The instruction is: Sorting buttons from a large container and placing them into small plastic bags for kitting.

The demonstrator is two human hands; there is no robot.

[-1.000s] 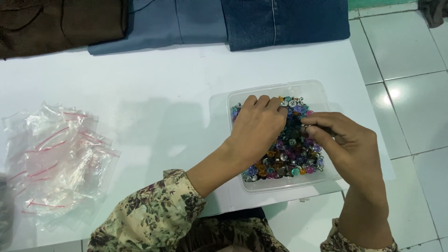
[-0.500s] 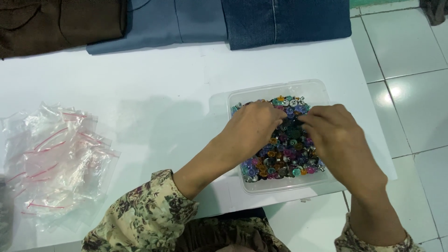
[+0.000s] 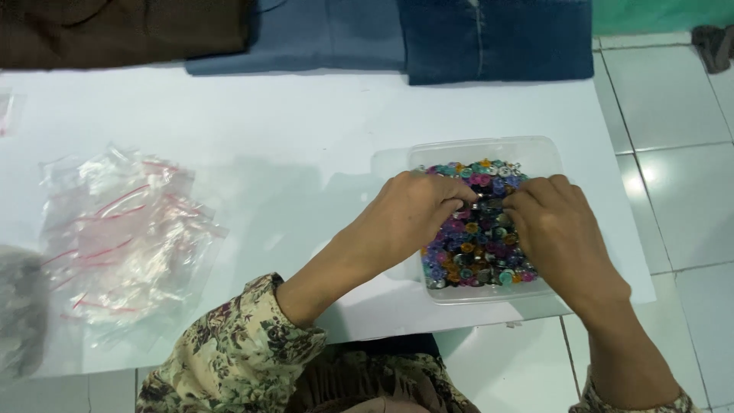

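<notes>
Clear plastic forms the shallow rectangular container [image 3: 547, 157] that sits on the white tabletop [image 3: 306, 130], near its right edge, heaped with small round multicoloured bobbins [image 3: 478, 252] in pink, purple, teal, orange and silver. Both hands are over this heap. The left hand [image 3: 417, 214] comes in from the container's left side, knuckles up and fingers curled down into the pile; the right hand [image 3: 558, 226] comes in from the right, fingers likewise bent. Their fingertips meet above the upper middle of the heap, pinching something small there, though what exactly sits between them is too small to tell. The bobbins lie directly beneath and between the two hands, touching the fingers. A floral-patterned sleeve [image 3: 237, 356] covers the left forearm. Well to the left on the table lies a loose pile of small transparent zip bags with red seal strips [image 3: 122, 237]. Folded dark blue denim [image 3: 497, 38] rests along the far edge.
</notes>
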